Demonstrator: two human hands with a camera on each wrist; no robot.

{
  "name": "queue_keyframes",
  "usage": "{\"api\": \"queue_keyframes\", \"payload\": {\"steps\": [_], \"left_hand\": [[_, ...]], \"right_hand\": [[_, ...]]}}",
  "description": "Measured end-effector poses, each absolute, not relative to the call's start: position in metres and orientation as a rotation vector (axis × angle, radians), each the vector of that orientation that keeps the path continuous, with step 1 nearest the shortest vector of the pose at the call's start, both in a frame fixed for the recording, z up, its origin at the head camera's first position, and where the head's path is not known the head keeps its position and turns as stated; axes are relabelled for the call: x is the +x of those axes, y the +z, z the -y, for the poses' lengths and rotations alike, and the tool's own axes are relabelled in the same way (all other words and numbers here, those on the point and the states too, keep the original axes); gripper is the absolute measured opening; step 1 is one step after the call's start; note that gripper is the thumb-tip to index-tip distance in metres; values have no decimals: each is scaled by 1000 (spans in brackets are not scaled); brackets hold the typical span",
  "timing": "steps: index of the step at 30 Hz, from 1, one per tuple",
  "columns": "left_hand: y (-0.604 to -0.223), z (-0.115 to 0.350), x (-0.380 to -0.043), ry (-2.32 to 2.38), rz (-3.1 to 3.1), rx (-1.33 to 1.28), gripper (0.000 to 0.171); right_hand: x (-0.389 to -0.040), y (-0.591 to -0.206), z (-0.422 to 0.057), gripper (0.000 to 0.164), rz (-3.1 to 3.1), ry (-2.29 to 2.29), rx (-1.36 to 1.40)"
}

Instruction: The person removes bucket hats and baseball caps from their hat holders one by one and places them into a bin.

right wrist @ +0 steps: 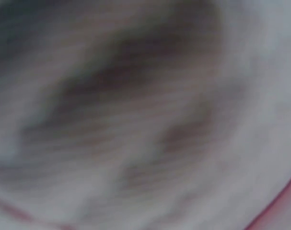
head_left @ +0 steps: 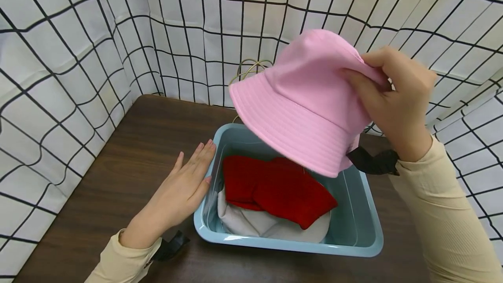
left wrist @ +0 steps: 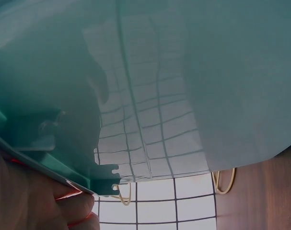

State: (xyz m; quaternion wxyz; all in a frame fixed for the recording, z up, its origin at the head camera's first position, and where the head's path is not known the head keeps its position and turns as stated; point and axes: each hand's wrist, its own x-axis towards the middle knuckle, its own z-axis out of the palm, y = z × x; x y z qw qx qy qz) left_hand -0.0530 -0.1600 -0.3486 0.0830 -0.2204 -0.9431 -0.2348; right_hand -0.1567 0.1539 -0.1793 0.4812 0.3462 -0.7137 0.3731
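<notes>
My right hand [head_left: 401, 95] pinches a pink bucket hat [head_left: 310, 104] by its side, thumb in front and fingers behind. The hat hangs tilted above a light blue plastic tub [head_left: 291, 246], its stitched brim toward the lower left. Inside the tub, a folded red knit item [head_left: 275, 189] lies over a white cloth [head_left: 267, 224]. My left hand [head_left: 180, 193] rests on the tub's left rim with fingers straight. The left wrist view shows the tub's glossy outer wall [left wrist: 241, 86] beside those fingers [left wrist: 35, 203]. Blurred pale fabric [right wrist: 150, 158] fills the right wrist view.
Black wire grid panels [head_left: 188, 34] over white sheeting enclose the back and both sides. Under the tub is a dark wooden table [head_left: 157, 139]. Thin gold-coloured wire loops [head_left: 251, 65] rise behind the tub, partly hidden by the hat.
</notes>
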Motion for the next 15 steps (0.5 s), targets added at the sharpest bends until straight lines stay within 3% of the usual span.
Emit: {"api": "queue_keyframes", "payload": {"steps": [15], "left_hand": [[-348,159,-53,-702,2845,-650,61]], "right_hand": [[-131,-200,-170,32,1619,1051,972]]}}
